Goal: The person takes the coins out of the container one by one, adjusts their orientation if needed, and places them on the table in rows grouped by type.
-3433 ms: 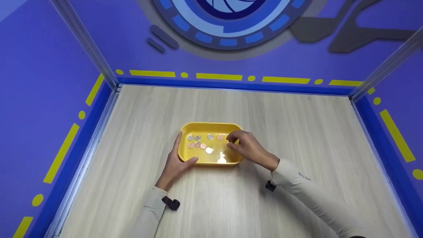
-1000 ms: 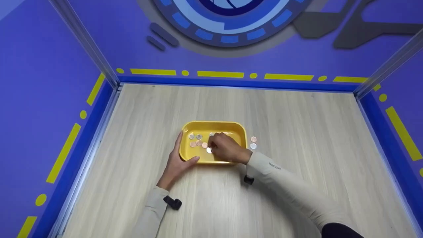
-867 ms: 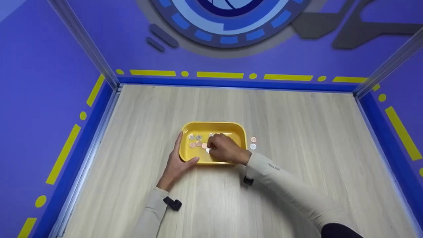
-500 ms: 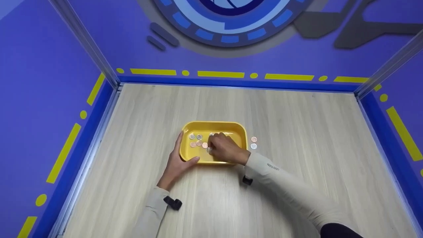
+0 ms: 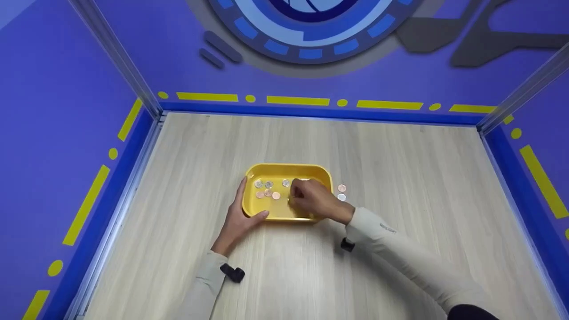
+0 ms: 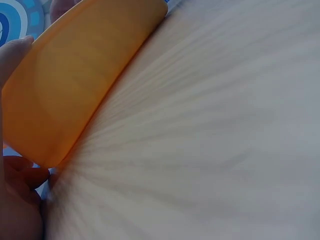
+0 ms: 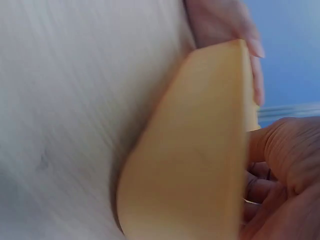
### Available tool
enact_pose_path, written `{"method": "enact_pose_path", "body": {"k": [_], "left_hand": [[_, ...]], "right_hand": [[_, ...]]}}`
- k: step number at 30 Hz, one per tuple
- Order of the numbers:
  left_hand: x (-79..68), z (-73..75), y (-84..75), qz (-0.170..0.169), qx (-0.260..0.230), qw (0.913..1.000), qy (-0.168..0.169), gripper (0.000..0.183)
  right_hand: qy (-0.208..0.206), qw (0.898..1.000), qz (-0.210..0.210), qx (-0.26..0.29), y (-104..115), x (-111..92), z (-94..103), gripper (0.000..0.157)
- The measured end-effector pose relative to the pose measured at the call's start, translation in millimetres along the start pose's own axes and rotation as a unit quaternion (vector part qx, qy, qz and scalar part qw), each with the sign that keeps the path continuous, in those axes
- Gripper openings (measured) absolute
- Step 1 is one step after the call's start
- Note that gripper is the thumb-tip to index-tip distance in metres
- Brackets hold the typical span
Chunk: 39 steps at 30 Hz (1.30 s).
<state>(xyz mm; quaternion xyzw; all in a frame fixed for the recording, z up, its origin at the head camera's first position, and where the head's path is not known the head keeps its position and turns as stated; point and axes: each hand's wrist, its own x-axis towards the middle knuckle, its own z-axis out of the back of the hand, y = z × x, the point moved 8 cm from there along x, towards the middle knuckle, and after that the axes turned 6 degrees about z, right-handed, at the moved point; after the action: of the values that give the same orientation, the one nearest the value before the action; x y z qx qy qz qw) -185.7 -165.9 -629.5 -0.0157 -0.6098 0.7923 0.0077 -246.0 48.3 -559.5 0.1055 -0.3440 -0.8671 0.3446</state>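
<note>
A yellow rectangular tray (image 5: 249, 206) lies on the table. My left hand (image 5: 236, 224) grips its left end, the thumb over the near rim and the fingers along the left wall. Inside, silver coins (image 5: 268, 184) lie in a row at the back, with copper coins (image 5: 276, 195) in front of them. My right hand (image 5: 313, 195) is low over the right half of the tray, fingers curled and pinching a coin at the fingertips. That coin is almost wholly hidden by the fingers. In the right wrist view the tray wall (image 7: 185, 150) covers the fingertips.
Just right of the tray, a copper coin (image 5: 342, 188) and a silver coin (image 5: 341, 197) lie on the wooden table (image 5: 400, 178). Blue panels (image 5: 378, 80) with yellow marks wall in the back and both sides.
Over the last half second my right hand moves right inside the tray. The silver coin under its fingertips has left its spot, and a back-row silver coin is uncovered. The left hand stays put.
</note>
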Motion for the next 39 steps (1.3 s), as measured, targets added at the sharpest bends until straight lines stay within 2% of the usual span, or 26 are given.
{"method": "enact_pose_path", "body": {"k": [8, 15, 22, 25, 33, 39], "left_hand": [[0.5, -0.9, 1.2, -0.005, -0.019, 0.9998, 0.000, 0.122], [2.4, 4.6, -3.4, -0.015, -0.011, 0.9997, 0.015, 0.128], [5.0, 4.3, -7.8, 0.022, 0.066, 0.9962, 0.052, 0.130], [5.0, 2.7, -7.5, 0.032, 0.076, 0.9947, 0.061, 0.130], [4.9, 4.6, -6.4, 0.046, 0.083, 0.9942, 0.050, 0.135], [4.6, 3.0, -5.5, 0.035, 0.073, 0.9958, 0.043, 0.134]], "right_hand": [[-0.030, 0.999, 0.007, 0.022, -5.5, -19.4, 34.1, 0.009], [-0.061, 0.996, -0.001, 0.061, -12.3, -34.5, 52.1, 0.007], [-0.100, 0.990, -0.023, 0.093, -26.6, -52.7, 70.7, 0.008], [-0.118, 0.987, -0.032, 0.104, -35.1, -60.7, 77.3, 0.008], [-0.162, 0.980, -0.067, 0.092, -54.8, -76.0, 90.5, 0.008], [-0.189, 0.972, -0.098, 0.096, -78.6, -92.8, 92.3, 0.010]]}}
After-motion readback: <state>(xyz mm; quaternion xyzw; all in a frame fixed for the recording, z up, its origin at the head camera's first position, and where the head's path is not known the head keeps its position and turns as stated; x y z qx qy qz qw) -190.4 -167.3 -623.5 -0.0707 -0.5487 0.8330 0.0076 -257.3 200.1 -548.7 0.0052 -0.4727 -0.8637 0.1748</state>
